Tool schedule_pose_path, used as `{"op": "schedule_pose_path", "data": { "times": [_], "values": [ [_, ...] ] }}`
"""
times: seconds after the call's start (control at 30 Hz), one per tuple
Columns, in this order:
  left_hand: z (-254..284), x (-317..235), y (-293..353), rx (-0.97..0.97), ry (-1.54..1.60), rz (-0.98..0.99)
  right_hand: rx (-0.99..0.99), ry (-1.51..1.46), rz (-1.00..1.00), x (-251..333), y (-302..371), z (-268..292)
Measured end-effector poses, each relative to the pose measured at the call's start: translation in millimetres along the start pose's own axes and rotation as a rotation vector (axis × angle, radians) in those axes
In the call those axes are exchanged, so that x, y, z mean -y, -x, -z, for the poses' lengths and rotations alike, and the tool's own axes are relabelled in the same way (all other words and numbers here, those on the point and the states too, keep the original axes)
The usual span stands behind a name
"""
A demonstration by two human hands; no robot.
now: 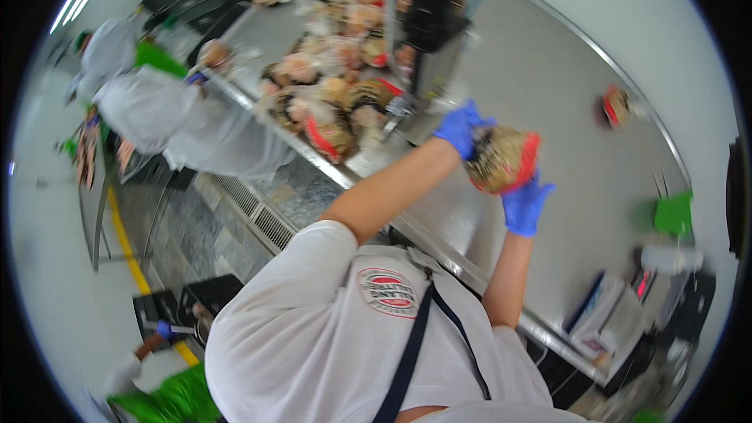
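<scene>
Both my hands, in blue gloves, are on a bagged whole bird, apparently a chicken, held above the metal table. Its bag is gold with dark print and a red band. My left hand grips the bag at its upper left side, fingers bent. From below, my right hand supports the red-banded end, with one finger sticking out to the right. To the left of my left hand stands an upright machine with a dark post. Beside it lies a pile of similar bagged birds.
Another bagged bird lies near the table's far right edge. At the right stand a green holder and a white boxy device. A co-worker in white stands at the left; another person's gloved hand shows lower left.
</scene>
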State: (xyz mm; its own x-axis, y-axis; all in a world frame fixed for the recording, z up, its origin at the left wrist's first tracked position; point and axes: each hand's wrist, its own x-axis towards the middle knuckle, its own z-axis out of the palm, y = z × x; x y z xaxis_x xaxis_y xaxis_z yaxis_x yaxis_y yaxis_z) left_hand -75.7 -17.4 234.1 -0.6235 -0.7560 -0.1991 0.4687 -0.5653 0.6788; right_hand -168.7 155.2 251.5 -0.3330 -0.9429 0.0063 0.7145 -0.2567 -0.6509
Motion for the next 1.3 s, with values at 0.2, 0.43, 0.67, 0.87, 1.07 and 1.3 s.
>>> {"op": "schedule_pose_path", "data": {
  "times": [0.2,0.43,0.67,0.87,1.07,1.3],
  "values": [
    [-38,-20,23,-0.053,0.143,0.079,-0.117,-0.197,-0.074,-15,16,-2],
    [-40,-46,66,-0.151,0.232,0.218,-0.069,1.121,0.414,40,35,-40],
    [-14,-55,82,-0.051,0.409,0.357,0.108,0.614,0.148,25,10,-46],
    [33,-71,103,0.026,0.644,0.358,-0.030,-0.150,-0.492,-29,18,-32],
    [42,-74,111,-0.246,0.851,0.541,0.408,-0.193,-0.166,-58,-2,-38],
    [89,-63,73,-0.201,-1.201,-0.496,-0.106,0.383,-0.094,-154,-6,-15]
  ]
}}
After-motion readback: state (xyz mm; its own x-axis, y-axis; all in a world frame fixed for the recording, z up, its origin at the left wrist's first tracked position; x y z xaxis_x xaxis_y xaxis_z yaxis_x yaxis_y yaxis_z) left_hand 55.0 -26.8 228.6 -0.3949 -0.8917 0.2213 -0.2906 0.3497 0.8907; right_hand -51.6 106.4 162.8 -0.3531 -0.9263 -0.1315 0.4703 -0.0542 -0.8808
